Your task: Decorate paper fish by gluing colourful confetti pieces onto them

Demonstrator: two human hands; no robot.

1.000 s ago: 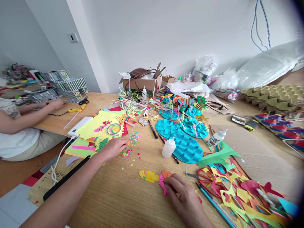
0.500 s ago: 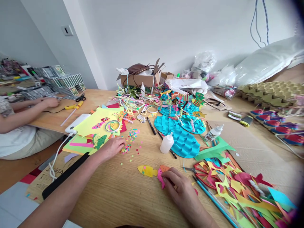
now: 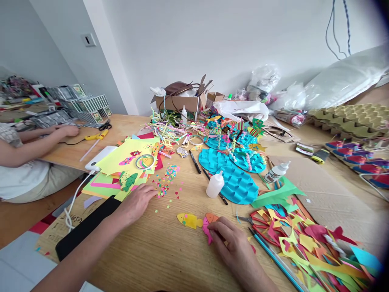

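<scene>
My left hand (image 3: 138, 205) is at the near left edge of a scatter of small coloured paper dots (image 3: 163, 190), its fingers drawn together and pointing down; anything pinched in them is too small to make out. My right hand (image 3: 232, 243) has its thumb and fingers on a pink paper fish (image 3: 206, 230), partly covering it. Behind that fish shows an orange paper fish (image 3: 212, 217), also partly hidden. To their left, a yellow paper fish (image 3: 189, 220) with a few dots on it lies flat, its tail beside the pink one.
A white glue bottle (image 3: 215, 185) stands beyond the fish, near a textured blue board (image 3: 234, 178). Scissors (image 3: 258, 223) and paper scraps (image 3: 316, 247) lie at the right. Coloured sheets (image 3: 112, 162) and a black tablet-like slab (image 3: 85, 231) are left. Another person's arm (image 3: 39, 142) is farther left.
My left hand has drawn back slightly from the dots, towards me and left. My right hand stays on the pink fish. The whole view has shifted slightly.
</scene>
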